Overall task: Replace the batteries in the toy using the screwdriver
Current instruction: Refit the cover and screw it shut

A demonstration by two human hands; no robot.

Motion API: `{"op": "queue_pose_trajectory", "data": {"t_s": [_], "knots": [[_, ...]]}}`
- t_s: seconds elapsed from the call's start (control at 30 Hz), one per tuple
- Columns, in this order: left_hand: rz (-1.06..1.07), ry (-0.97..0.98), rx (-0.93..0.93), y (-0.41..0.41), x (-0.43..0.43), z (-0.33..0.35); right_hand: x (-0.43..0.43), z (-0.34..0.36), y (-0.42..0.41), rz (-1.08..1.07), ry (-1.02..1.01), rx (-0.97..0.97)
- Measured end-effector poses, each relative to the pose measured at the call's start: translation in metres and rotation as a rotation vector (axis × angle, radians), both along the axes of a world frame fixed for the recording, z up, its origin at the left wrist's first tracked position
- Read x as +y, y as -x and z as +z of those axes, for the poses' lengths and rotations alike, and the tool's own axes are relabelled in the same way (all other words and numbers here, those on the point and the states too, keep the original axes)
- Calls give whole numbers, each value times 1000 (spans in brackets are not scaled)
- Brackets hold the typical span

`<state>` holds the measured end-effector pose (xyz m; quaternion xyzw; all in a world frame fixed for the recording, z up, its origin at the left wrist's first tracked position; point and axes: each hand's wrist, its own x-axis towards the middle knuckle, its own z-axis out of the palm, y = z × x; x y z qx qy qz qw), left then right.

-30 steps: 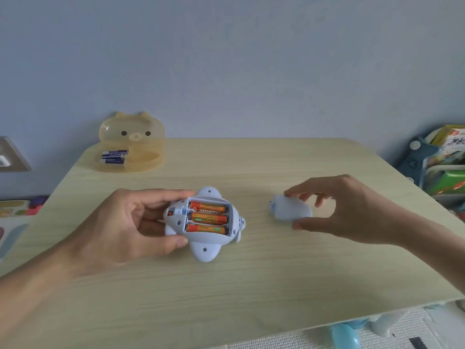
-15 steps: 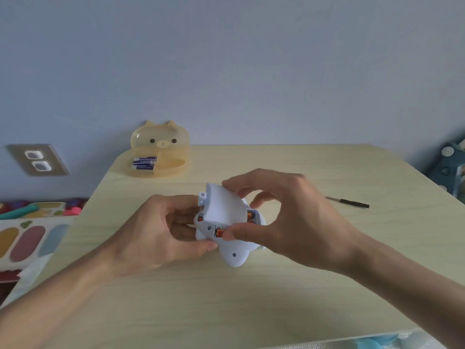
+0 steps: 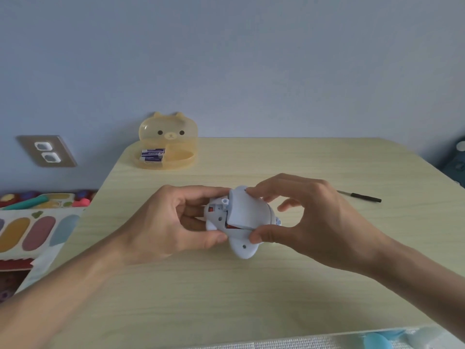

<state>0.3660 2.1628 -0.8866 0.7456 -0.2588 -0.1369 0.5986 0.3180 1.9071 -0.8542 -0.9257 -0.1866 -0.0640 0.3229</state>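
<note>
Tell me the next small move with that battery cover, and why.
Probably press the cover down flat. The right hand pinches it tilted over the toy, which the left hand grips, and a strip of orange battery shows at its raised edge. The screwdriver lies untouched on the table.

A pale wooden table with rounded far corners stands against a plain bluish-grey wall in soft, even light. Left of the table, low on the wall, sits a double socket plate. Beside the table's left edge lies a sheet with coloured ovals. A white textured mat shows below its near edge.
</note>
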Motion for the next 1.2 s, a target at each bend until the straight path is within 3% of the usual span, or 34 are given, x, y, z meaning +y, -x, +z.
{"op": "queue_pose_trajectory", "data": {"t_s": [0.17, 0.57, 0.87, 1.0, 1.2], "knots": [[-17, 59, 82, 0, 1, 4, -1, -4, 2, -10, -84, 62], [79, 116, 125, -5, -4, -1, 1, -11, 2, -7, -80, -2], [-12, -40, 81, -5, -1, -5, -4, -12, 0, -1, -117, 37], [22, -34, 45, -4, -1, -8, -25, 2, -3, -22, -9, 17], [29, -12, 26, -4, -1, -9, -131, 13, -21, -361, 268, -41]]}}
